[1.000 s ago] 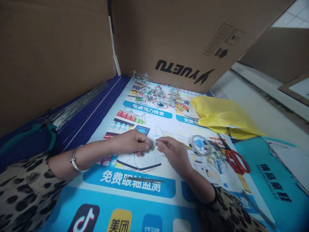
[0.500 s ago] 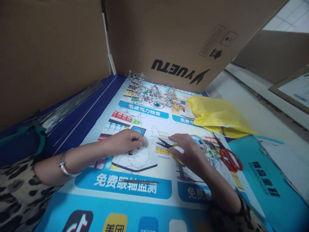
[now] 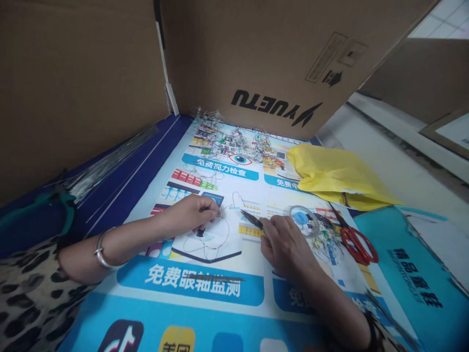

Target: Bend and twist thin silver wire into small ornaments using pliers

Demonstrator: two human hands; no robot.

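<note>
My left hand point(image 3: 201, 213) pinches a thin wire point(image 3: 227, 230), which curves in a loose loop over the printed poster point(image 3: 220, 188). Small coloured specks, perhaps beads, show along the loop. In my right hand point(image 3: 282, 239) is a pair of pliers point(image 3: 252, 218) with yellow grips, mostly covered by the fingers. Its dark jaws are together and point left, at the wire's upper bend near my left hand. Whether they touch the wire I cannot tell. Right of the pliers lie a clear round ring of tape or line point(image 3: 315, 226) and tangled beaded wires point(image 3: 330, 242).
Red-handled scissors point(image 3: 357, 244) and a yellow bag point(image 3: 337, 176) lie on the right, beside a teal bag point(image 3: 410, 259). Tangled wires point(image 3: 234, 139) cover the poster's far end. Cardboard walls point(image 3: 256, 54) rise behind. At left are a wire bundle point(image 3: 110, 164) and a teal-handled tool point(image 3: 68, 215).
The pliers' jaws have gone from spread to together as my right hand closed on the handles. My left hand keeps its pinch. The whole view has shifted slightly.
</note>
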